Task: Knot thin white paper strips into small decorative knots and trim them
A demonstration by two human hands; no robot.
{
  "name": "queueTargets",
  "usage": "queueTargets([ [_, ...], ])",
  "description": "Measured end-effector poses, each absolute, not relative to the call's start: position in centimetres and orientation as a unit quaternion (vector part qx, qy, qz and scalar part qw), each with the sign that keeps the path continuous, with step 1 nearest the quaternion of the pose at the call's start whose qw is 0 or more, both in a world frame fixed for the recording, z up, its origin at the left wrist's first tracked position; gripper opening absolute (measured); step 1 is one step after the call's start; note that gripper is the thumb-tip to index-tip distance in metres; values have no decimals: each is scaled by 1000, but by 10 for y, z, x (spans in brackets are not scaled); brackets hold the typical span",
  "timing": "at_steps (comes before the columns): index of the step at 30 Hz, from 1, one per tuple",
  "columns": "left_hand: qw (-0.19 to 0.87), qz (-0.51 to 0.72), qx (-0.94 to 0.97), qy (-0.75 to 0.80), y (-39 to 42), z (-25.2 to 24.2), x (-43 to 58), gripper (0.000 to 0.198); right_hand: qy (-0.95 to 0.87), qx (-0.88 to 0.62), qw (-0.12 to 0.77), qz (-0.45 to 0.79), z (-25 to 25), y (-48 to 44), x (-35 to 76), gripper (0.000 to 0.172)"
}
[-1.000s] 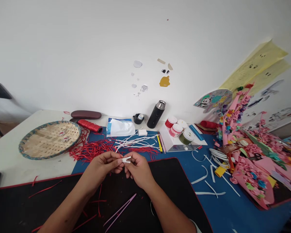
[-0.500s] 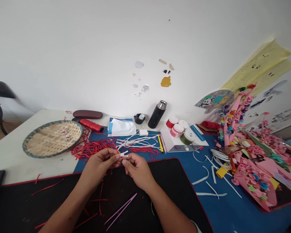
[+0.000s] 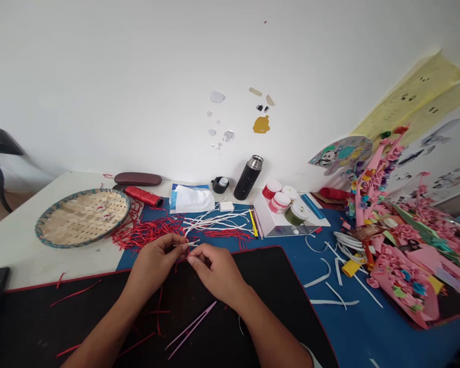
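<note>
My left hand (image 3: 159, 260) is closed, pinching a narrow white strip (image 3: 192, 244) between thumb and forefinger. Just to its right, my right hand (image 3: 216, 271) is closed too, thumb against forefinger on a thin red cord (image 3: 188, 251) that crosses by the strip. The fingertips partly hide how cord and strip meet. Below the hands, purple tweezers (image 3: 191, 329) lie on the black mat (image 3: 268, 301). Loose red cord pieces (image 3: 76, 293) are scattered on the mat's left part. Behind the hands are a red cord heap (image 3: 149, 231) and a bundle of white cords (image 3: 218, 223).
A woven basket (image 3: 82, 217) stands at left, beside a red thread spool (image 3: 143, 196). A black flask (image 3: 248, 178) stands near the wall. Ribbon rolls (image 3: 279, 202) sit on a white box (image 3: 283, 228). White strips (image 3: 334, 302) and pink paper flowers (image 3: 400, 271) lie at right.
My right hand has drawn slightly away from the left, and red cord now shows between the fingertips. The white strip has turned and looks thinner. The view has shifted slightly.
</note>
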State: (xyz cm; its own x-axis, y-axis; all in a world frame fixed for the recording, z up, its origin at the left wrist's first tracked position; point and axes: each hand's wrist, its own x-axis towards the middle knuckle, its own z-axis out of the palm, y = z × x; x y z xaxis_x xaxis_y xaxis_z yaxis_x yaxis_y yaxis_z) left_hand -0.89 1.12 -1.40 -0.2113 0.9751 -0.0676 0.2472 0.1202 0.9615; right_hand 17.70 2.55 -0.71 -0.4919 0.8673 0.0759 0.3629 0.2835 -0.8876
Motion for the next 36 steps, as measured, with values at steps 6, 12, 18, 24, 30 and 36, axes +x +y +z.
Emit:
queueTargets([
  [6, 436, 409, 523, 607, 9, -14, -2, 19, -785, -397, 294, 374, -5, 29, 183, 12],
  [12, 514, 400, 513, 559, 7, -14, 4, 24, -792, -430, 295, 316, -1, 36, 190, 12],
  [18, 579, 410, 497, 500, 3, 0, 7, 27, -757, -437, 313, 371, 0, 46, 199, 13],
  [24, 648, 474, 408, 435, 0, -2, 6, 29, -648, -408, 338, 548, -6, 51, 200, 23],
  [30, 590, 536, 383, 467, 2, -4, 1, 23, -599, -366, 303, 644, -15, 38, 182, 36],
  [36, 458, 529, 460, 547, 3, 0, -5, 15, -609, -348, 297, 648, -17, 33, 176, 36],
])
